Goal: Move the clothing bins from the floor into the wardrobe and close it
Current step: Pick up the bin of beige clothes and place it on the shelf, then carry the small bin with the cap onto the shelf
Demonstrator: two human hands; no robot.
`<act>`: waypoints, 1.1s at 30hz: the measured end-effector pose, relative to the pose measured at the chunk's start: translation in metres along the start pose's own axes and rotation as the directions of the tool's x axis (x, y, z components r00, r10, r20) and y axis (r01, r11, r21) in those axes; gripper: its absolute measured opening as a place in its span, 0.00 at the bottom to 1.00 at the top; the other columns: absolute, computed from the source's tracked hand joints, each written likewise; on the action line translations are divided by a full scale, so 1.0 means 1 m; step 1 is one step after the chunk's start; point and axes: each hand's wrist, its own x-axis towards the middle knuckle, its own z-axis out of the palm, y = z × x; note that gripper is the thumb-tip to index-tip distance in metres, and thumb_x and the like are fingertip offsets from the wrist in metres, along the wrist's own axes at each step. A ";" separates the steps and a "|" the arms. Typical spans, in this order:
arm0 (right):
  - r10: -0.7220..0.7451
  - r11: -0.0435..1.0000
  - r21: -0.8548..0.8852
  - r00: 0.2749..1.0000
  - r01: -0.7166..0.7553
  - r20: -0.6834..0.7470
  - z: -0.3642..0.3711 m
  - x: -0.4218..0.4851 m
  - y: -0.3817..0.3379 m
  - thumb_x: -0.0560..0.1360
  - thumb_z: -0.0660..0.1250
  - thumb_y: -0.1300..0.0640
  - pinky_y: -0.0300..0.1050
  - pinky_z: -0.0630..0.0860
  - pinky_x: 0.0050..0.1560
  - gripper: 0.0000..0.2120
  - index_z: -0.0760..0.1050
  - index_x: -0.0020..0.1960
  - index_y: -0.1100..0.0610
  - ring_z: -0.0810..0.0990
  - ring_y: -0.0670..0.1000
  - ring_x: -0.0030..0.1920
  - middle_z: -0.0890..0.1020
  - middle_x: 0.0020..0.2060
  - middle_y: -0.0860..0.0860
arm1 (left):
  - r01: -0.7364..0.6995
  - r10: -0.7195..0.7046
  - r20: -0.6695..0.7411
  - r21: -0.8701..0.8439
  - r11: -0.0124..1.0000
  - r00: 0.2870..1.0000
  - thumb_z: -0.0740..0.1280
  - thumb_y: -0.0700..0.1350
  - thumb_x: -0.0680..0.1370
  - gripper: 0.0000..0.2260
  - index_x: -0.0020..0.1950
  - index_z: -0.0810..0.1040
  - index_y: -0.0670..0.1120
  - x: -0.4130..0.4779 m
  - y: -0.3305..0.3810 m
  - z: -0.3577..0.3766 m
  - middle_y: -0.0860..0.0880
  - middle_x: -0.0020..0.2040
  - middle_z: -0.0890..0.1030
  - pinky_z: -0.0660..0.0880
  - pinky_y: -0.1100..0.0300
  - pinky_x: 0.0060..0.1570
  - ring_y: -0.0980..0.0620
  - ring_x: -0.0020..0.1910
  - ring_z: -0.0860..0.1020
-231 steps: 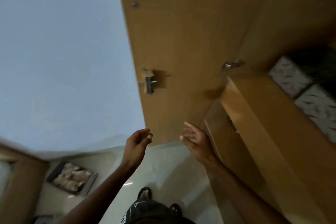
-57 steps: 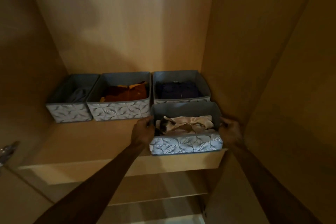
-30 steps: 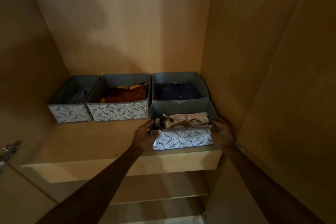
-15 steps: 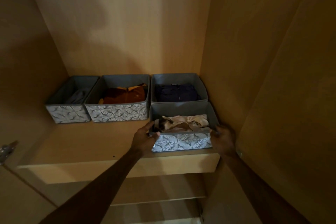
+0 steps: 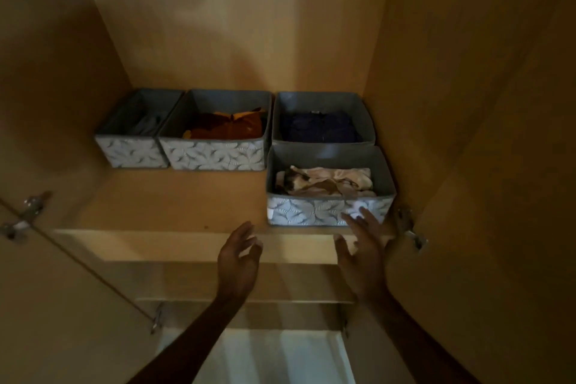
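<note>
Hands hover before the shelf (image 5: 171, 206) edge: left hand (image 5: 238, 262) loosely spread and empty, right hand (image 5: 361, 259) spread too, fingertips by the front wall of the beige-clothes bin (image 5: 305, 212); whether they touch it is unclear. That bin sits front right, against the navy-clothes bin (image 5: 318, 101). The orange-clothes bin (image 5: 215, 156) and grey-clothes bin (image 5: 131, 153) stand back left. Closing looks next: make sure the front bin clears the lip, and keep fingers off the right hinge (image 5: 411, 227).
</note>
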 end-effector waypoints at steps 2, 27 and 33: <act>0.041 0.993 0.105 0.993 -0.053 0.110 0.016 -0.019 0.003 0.74 0.67 0.53 0.53 0.79 0.56 0.17 0.77 0.62 0.50 0.69 0.46 0.69 0.66 0.71 0.46 | 0.057 -0.057 -0.027 0.005 0.998 0.998 0.69 0.32 0.75 0.14 0.59 0.79 0.40 -0.016 -0.014 -0.010 0.44 0.56 0.82 0.75 0.72 0.46 0.52 0.50 0.82; -0.255 0.962 0.271 0.223 -0.044 0.941 0.083 -0.306 -0.110 0.75 0.68 0.56 0.37 0.75 0.53 0.19 0.74 0.66 0.53 0.78 0.42 0.55 0.79 0.60 0.46 | 0.378 -0.507 -0.722 -0.354 0.855 0.471 0.66 0.37 0.77 0.10 0.56 0.80 0.46 -0.437 -0.059 -0.174 0.50 0.48 0.85 0.74 0.67 0.41 0.53 0.45 0.83; -0.407 0.911 0.409 -0.036 0.049 0.913 0.041 -0.440 -0.159 0.75 0.68 0.56 0.30 0.71 0.51 0.19 0.75 0.65 0.54 0.78 0.39 0.52 0.79 0.59 0.44 | 0.332 -0.486 -0.845 -0.403 0.853 0.222 0.66 0.40 0.77 0.10 0.57 0.80 0.47 -0.618 -0.044 -0.192 0.51 0.48 0.85 0.74 0.66 0.42 0.54 0.43 0.82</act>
